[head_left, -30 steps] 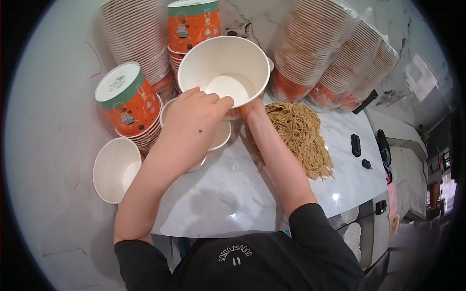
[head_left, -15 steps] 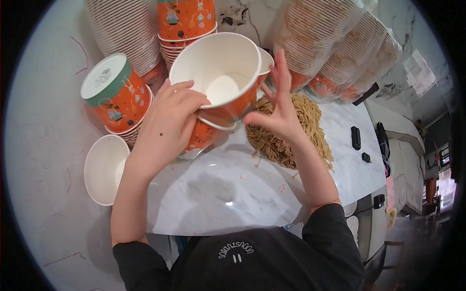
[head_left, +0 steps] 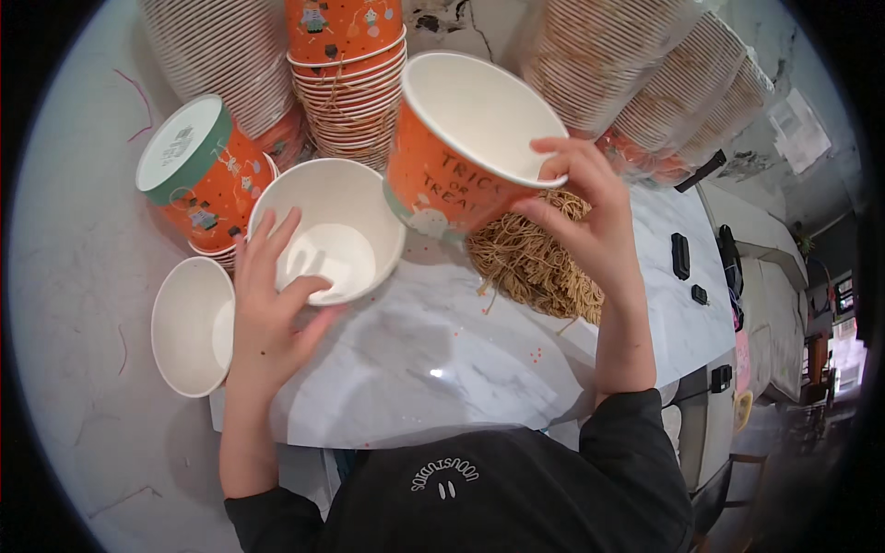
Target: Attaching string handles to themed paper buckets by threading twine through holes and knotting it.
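Orange paper cup [head_left: 461, 147] tilted, mouth up-right; right hand [head_left: 590, 221] fingers on rim.

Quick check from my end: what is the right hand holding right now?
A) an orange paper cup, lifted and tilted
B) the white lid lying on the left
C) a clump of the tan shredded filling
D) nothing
A: the right hand grips the rim of the orange paper cup, raised off the marble table above the shredded filling.

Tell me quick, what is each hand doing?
Left hand: open, fingers resting on the white bowl.
Right hand: closed on the lifted orange paper cup.
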The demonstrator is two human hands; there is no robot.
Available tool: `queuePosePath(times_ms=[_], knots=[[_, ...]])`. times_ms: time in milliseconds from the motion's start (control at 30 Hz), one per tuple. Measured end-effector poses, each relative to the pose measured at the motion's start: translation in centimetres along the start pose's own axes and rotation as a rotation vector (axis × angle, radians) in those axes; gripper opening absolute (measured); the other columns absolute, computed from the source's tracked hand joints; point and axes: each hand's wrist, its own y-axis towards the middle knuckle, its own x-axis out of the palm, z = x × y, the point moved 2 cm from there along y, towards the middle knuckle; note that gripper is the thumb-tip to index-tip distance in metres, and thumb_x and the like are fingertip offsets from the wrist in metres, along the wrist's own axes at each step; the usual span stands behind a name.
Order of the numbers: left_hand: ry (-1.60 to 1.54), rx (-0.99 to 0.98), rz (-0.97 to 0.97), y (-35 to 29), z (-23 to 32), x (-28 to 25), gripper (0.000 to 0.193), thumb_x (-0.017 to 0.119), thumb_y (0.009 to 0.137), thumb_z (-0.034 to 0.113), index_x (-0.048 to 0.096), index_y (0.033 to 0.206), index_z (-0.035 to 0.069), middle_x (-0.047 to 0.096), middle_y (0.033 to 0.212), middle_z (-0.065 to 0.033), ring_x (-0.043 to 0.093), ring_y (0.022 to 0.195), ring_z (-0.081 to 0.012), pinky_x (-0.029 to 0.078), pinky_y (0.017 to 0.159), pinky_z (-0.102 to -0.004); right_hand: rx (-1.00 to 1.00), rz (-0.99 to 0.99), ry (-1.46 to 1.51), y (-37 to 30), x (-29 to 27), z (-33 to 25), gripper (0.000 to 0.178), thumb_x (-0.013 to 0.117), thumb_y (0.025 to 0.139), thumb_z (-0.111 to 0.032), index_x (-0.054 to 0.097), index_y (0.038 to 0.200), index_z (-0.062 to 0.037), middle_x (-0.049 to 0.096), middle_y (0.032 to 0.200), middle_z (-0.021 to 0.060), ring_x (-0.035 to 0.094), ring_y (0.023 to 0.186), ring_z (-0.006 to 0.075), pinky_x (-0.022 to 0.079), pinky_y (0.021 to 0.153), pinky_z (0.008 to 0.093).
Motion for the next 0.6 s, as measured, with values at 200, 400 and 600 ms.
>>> queuePosePath(times_ms=[200, 400, 600], knots=[[0.151, -0.084, 0.093, -1.7, -1.9, 0.8, 0.021, 0.083, 0.071, 0.006, 0.064, 0.081, 0.007, 0.058, 0.142, -0.0093, 0.044, 0.143, -0.0384, 0.022, 0.119, -0.0667, 0.041, -0.022, 0.021, -0.8, 0.0, 1.4, 0.033, 0.084, 0.079, -0.009, 0.066, 0.105, 0.0001, 0.069, 0.104, 0.0098, 0.067, 0.094, 0.0236, 0.052, 0.084, 0.031], [0.065, -0.092, 0.001, -2.1, -0.4, 0.5, 0.021, 0.081, 0.072, 0.008, 0.061, 0.079, 0.009, 0.07, 0.12, -0.0066, 0.062, 0.125, -0.0318, 0.023, 0.121, -0.0619, 0.009, -0.08, -0.065, -0.3, -1.2, 0.5, 0.03, 0.082, 0.082, -0.011, 0.066, 0.106, -0.0002, 0.067, 0.102, 0.0111, 0.067, 0.094, 0.0268, 0.052, 0.082, 0.0326], [-0.045, -0.082, -0.257, -2.6, 4.1, -0.4, 0.022, 0.082, 0.073, 0.015, 0.062, 0.077, 0.01, 0.074, 0.098, -0.0045, 0.071, 0.096, -0.0252, 0.044, 0.109, -0.055, 0.022, -0.22, -0.142, 0.5, 4.7, 0.8, 0.031, 0.079, 0.083, -0.011, 0.062, 0.108, -0.0036, 0.06, 0.13, 0.0124, 0.062, 0.114, 0.0342, 0.052, 0.091, 0.04]])
